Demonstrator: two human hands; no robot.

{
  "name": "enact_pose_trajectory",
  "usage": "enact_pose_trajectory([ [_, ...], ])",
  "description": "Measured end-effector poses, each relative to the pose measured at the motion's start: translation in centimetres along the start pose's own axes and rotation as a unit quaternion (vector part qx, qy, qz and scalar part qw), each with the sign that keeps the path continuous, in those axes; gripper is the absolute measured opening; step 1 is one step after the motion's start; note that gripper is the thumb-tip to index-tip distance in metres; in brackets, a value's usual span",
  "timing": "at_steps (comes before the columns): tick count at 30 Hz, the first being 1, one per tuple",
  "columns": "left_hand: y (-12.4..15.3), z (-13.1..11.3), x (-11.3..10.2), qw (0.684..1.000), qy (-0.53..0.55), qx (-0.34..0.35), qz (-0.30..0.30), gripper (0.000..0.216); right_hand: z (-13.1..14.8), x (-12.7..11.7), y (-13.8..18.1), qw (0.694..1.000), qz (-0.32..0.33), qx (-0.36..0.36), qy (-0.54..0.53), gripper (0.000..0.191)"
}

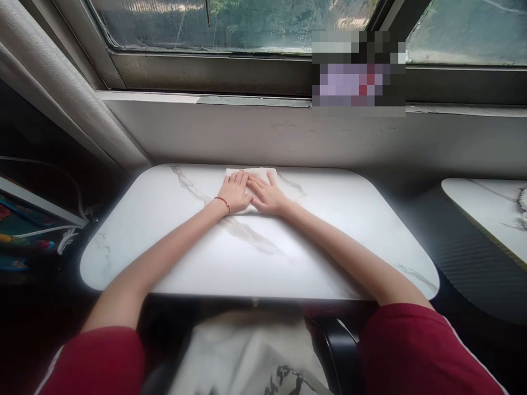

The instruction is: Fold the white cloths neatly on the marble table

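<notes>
A white cloth (pixel 263 171), folded into a flat pad, lies near the far edge of a white marble-patterned table (pixel 197 263). My left hand (pixel 234 192), with a red cord bracelet (pixel 223 203) at its wrist, rests flat on the cloth with fingers stretched forward. Beside it my right hand (pixel 267 195) also presses flat on the cloth, fingers spread and pointing up and left. The two hands touch or nearly touch at the fingers and thumbs. Most of the cloth is hidden under them.
Behind the table stand a pale wall (pixel 230 129) and a metal-framed window (pixel 230 27), partly blurred out. A curtain (pixel 61 77) hangs at the left. Cables (pixel 66 237) and colourful items (pixel 20 241) lie on the lower left. A second marble-patterned surface (pixel 489 203) stands at the right.
</notes>
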State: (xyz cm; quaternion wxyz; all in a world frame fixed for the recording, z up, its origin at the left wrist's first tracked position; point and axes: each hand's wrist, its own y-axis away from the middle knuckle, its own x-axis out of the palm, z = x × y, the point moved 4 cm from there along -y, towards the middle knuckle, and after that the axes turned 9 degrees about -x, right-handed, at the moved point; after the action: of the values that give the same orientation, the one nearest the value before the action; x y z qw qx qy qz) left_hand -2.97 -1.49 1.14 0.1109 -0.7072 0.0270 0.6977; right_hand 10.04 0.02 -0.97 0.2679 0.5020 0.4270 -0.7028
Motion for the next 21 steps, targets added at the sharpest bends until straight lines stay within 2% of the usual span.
enact_pose_trajectory([
  [7, 7.5, -3.9, -0.8, 0.997, -0.013, 0.065, 0.040, 0.078, 6.9, -1.5, 6.5, 1.000, -0.027, -0.014, 0.000, 0.067],
  [13, 13.8, -7.8, -1.3, 0.992, 0.026, 0.115, 0.036, 0.082, 13.0, -3.4, 12.4, 1.000, -0.021, 0.016, 0.010, 0.079],
  [17, 15.6, -9.7, -1.3, 0.988, 0.050, 0.142, 0.042, 0.082, 14.7, -4.2, 14.6, 0.999, -0.011, 0.048, -0.007, 0.087],
  [21, 15.0, -10.4, -1.0, 0.988, 0.077, 0.131, 0.038, 0.083, 14.2, -4.4, 15.1, 0.998, 0.014, 0.052, -0.034, 0.089],
])
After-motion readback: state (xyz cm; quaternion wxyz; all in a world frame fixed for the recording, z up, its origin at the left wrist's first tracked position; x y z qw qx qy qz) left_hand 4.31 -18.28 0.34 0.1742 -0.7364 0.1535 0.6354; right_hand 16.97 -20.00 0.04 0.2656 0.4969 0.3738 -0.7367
